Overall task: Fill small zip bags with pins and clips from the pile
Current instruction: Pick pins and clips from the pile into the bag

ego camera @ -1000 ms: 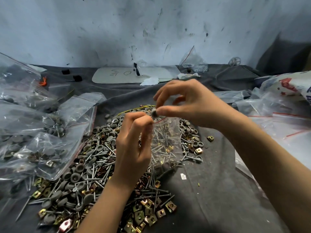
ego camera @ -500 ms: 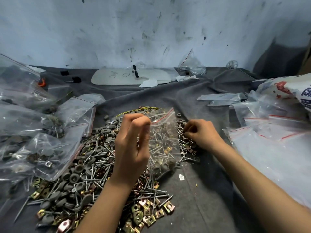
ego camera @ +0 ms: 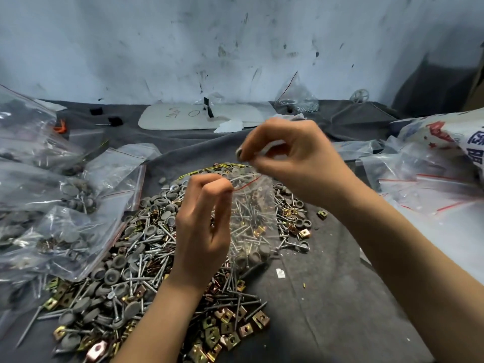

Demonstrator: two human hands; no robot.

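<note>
Head view: two bare hands work over a grey cloth (ego camera: pixel 340 297) that carries everything.
Pile (ego camera: pixel 136 258): pins, grey caps and brass clips, heaped centre-left.
Filled bags (ego camera: pixel 52 205): overlapping at left.
Empty bags (ego camera: pixel 432 195): loose stack at right.
Zip bag (ego camera: pixel 251 218): hangs over the pile, partly full of pins and clips.
Left hand (ego camera: pixel 201 231): pinches the bag's mouth at the red zip line.
Right hand (ego camera: pixel 293 158): thumb and forefinger pinch a grey cap (ego camera: pixel 238 153) just above that mouth.
Risk: held on one side only, the mouth may sag shut, so the cap could glance off and fall back into the pile; pin points may pierce the thin film.
Counts: one pile, pieces beyond counting; at least three filled bags; empty bags unclear; one held bag; two hands; one cap.
</note>
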